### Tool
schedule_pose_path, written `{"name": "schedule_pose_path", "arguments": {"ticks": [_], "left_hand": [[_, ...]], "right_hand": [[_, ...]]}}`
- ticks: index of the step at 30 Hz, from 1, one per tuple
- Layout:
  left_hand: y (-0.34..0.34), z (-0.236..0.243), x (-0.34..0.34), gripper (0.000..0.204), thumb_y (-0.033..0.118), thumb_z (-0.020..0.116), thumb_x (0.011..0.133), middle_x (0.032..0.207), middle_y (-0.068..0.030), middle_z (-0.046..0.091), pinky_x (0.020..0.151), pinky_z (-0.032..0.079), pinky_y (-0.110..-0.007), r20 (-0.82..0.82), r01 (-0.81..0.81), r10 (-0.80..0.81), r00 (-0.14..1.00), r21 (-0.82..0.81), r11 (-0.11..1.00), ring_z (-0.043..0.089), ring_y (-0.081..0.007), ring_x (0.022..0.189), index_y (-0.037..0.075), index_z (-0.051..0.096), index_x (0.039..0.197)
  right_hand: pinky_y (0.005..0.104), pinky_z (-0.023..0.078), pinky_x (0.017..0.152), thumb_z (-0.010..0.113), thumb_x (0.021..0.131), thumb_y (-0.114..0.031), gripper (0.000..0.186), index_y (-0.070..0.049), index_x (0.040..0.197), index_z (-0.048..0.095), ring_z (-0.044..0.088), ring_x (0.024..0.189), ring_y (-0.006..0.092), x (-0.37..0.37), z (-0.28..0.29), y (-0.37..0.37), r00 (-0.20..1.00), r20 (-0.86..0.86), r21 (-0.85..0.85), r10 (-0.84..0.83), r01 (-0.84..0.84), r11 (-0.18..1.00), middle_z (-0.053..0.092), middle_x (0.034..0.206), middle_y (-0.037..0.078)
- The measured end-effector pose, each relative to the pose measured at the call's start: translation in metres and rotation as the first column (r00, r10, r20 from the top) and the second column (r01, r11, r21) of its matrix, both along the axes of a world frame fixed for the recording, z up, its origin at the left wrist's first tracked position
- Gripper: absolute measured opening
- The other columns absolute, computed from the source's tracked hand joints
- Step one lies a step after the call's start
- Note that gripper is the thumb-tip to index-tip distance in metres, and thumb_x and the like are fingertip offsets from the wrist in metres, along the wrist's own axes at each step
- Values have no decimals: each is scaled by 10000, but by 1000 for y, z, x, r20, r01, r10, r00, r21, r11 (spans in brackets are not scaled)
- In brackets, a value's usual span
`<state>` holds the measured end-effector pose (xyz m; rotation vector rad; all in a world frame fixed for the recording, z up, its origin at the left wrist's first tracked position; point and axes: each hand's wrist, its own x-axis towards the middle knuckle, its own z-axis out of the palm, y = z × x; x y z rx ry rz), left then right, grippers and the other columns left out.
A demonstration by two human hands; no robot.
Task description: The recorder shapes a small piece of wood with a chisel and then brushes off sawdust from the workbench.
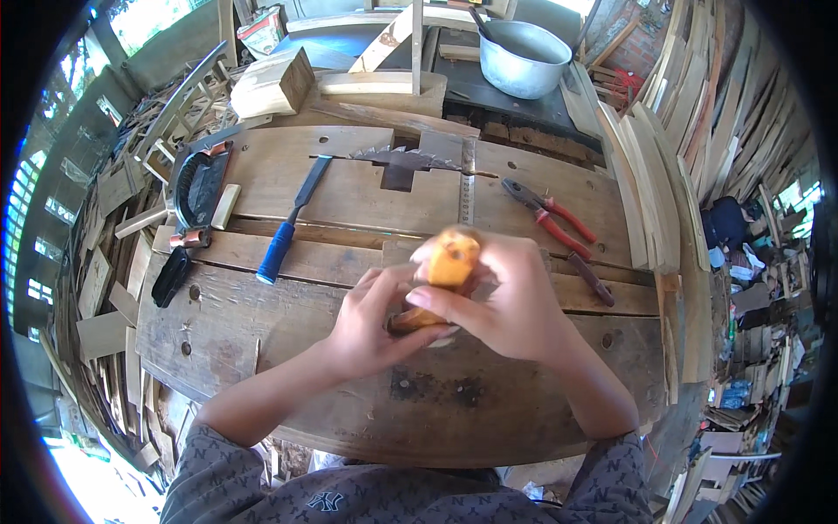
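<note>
Both my hands meet over the middle of the wooden workbench (288, 349), closed around a yellow-orange piece (455, 259). It is blurred and looks like a wooden tool handle; its upper end sticks up from my fingers. My right hand (506, 301) wraps its upper part, thumb across the front. My left hand (367, 319) grips a lower brownish-orange part (419, 320), which may belong to the same piece. A blue-handled chisel (292, 218) lies to the left of my hands. On the right lie red-handled pliers (550, 212) and a dark reddish handle (591, 279).
A toothed circular saw blade (406, 160) rises through the bench ahead of my hands. Black tool parts (196, 192) and a small wood strip (225, 206) lie at left. Beyond stand a wood block (272, 85) and a metal pot (524, 65). Planks (650, 188) lean at right.
</note>
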<state>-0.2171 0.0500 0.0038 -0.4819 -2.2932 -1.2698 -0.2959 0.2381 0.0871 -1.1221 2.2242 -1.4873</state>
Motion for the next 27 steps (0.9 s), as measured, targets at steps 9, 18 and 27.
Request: {"name": "schedule_pose_path", "arguments": {"ticks": [9,18,27], "left_hand": [[-27,13,-18,246,164,853,775,805,-52,703,698,502,-351,-314,-327,237,919,-275,904,678,-206,720,68,704,945],[-10,10,-5,243,220,830,839,759,-83,674,624,499,-347,91,168,-158,983,-103,981,650,-210,665,39,683,908],[-16,22,-10,306,279,792,894,594,-115,595,502,449,-345,302,-93,108,947,-65,994,565,-208,485,5,669,837]], "right_hand": [[383,537,876,679,971,-369,451,22,1193,646,694,1011,221,-25,-28,-1,979,-180,-43,-95,88,995,730,1036,165],[297,502,813,473,1086,-304,406,15,942,679,634,822,134,-50,-83,-6,951,300,-371,-77,191,909,697,848,86],[317,496,862,434,1073,-378,473,33,1093,666,655,877,175,-29,-72,-7,991,112,-318,-79,111,942,708,948,120]]}}
